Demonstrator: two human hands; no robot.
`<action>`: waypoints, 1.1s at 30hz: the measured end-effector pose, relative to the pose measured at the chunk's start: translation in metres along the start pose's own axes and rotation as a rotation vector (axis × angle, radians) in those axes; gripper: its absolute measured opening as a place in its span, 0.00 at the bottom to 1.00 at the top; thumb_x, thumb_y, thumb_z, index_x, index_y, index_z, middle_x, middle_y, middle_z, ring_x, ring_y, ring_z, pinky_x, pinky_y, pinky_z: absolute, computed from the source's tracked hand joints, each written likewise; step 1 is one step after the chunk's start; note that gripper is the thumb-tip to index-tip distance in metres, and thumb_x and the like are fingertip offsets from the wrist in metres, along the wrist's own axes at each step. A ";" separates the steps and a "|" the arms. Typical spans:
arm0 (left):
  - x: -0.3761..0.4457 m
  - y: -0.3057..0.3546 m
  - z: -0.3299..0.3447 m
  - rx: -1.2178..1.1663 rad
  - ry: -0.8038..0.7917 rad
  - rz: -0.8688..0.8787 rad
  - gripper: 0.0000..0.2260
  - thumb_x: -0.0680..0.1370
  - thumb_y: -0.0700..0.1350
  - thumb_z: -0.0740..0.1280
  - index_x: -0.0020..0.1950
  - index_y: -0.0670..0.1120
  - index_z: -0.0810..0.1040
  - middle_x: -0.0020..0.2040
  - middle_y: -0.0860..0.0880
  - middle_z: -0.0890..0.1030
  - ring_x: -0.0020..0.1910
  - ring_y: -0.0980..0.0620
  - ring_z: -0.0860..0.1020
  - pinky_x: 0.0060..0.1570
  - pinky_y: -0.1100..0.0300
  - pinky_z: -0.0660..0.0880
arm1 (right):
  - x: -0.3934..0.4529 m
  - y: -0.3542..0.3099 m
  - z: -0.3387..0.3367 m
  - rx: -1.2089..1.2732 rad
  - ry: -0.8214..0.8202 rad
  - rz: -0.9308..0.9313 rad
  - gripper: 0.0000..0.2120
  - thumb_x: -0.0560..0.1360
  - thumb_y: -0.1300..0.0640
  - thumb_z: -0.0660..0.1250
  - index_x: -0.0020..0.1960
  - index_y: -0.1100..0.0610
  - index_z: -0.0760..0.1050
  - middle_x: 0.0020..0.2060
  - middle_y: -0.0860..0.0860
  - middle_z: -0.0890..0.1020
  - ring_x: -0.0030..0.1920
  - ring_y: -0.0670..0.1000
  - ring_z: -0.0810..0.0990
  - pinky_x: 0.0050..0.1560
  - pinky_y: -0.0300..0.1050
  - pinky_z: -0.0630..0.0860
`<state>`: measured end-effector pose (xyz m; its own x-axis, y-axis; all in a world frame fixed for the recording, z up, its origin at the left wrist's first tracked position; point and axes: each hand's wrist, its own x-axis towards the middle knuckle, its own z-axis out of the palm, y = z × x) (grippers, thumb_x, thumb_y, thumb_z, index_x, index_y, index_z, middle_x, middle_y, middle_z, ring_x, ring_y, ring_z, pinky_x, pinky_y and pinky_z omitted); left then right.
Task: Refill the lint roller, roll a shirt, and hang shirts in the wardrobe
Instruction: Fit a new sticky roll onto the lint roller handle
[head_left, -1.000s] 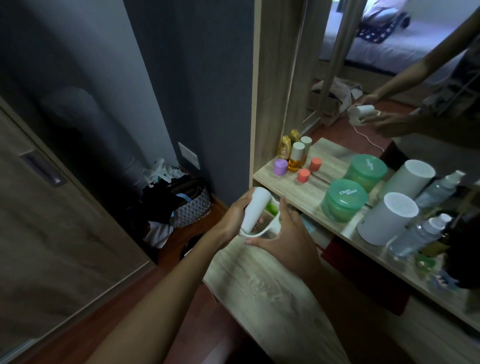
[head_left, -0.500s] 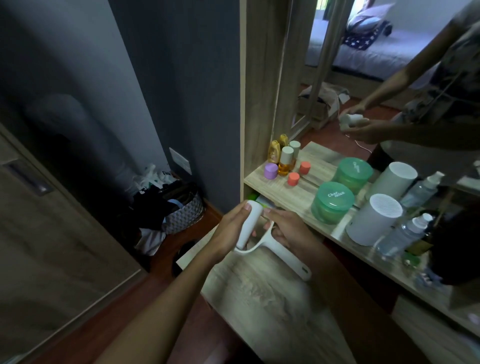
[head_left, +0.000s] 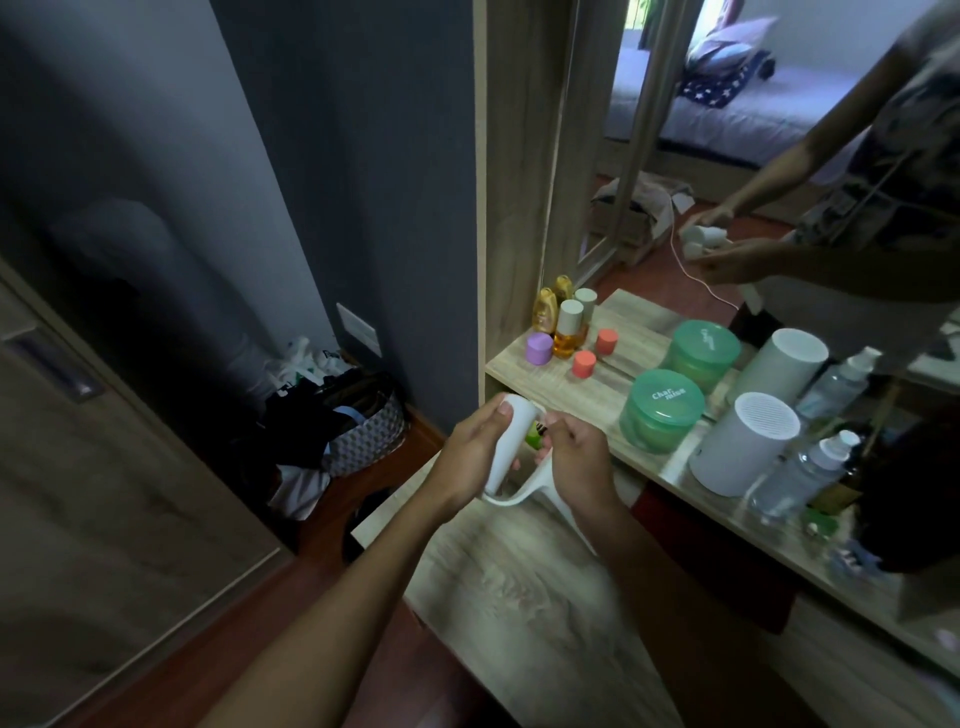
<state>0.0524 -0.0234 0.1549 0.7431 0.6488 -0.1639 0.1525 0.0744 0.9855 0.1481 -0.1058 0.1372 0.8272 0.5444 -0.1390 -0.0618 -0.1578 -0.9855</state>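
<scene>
I hold a white lint roller (head_left: 511, 441) over the wooden dresser top (head_left: 519, 597), just in front of the mirror shelf. My left hand (head_left: 467, 457) grips the white roll, thumb up on its top end. My right hand (head_left: 576, 462) grips the curved white frame and handle (head_left: 545, 491) beside the roll, fingers curled. A green object (head_left: 534, 436) shows between the two hands. The mirror repeats both hands and the roller (head_left: 701, 240). No shirt is in view.
On the shelf (head_left: 608, 395) stand small bottles (head_left: 566, 327), a purple cap (head_left: 538, 348), two green tubs (head_left: 662, 415), a white cylinder (head_left: 743, 449) and spray bottles (head_left: 800, 470). A full laundry basket (head_left: 358, 431) sits on the floor left. A wardrobe door (head_left: 78, 467) stands far left.
My right hand has moved up from the handle's middle toward the roll end and curled round the frame. The roller has tipped more upright. The camera moved slightly closer.
</scene>
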 end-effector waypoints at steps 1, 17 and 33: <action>0.000 0.000 0.000 0.000 0.006 -0.007 0.09 0.82 0.51 0.58 0.54 0.57 0.78 0.42 0.47 0.82 0.33 0.53 0.80 0.30 0.63 0.75 | -0.001 0.000 0.000 0.002 -0.002 -0.006 0.16 0.80 0.59 0.59 0.35 0.61 0.72 0.28 0.55 0.73 0.31 0.51 0.71 0.37 0.44 0.68; -0.006 -0.008 0.000 0.082 -0.070 0.000 0.15 0.82 0.50 0.57 0.64 0.48 0.77 0.45 0.44 0.82 0.34 0.52 0.80 0.27 0.64 0.73 | -0.010 -0.015 -0.018 0.046 -0.182 -0.002 0.12 0.81 0.63 0.57 0.47 0.67 0.78 0.35 0.59 0.74 0.31 0.47 0.72 0.24 0.31 0.71; -0.015 -0.012 -0.010 0.259 -0.064 0.125 0.17 0.78 0.62 0.58 0.66 0.63 0.73 0.57 0.54 0.82 0.51 0.54 0.81 0.52 0.51 0.78 | -0.014 -0.024 -0.015 -0.075 -0.343 -0.034 0.15 0.79 0.50 0.61 0.46 0.57 0.82 0.34 0.54 0.81 0.37 0.49 0.80 0.41 0.44 0.73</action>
<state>0.0327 -0.0269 0.1463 0.8047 0.5914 -0.0523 0.2121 -0.2041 0.9557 0.1462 -0.1226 0.1647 0.5917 0.7933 -0.1433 0.0144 -0.1881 -0.9820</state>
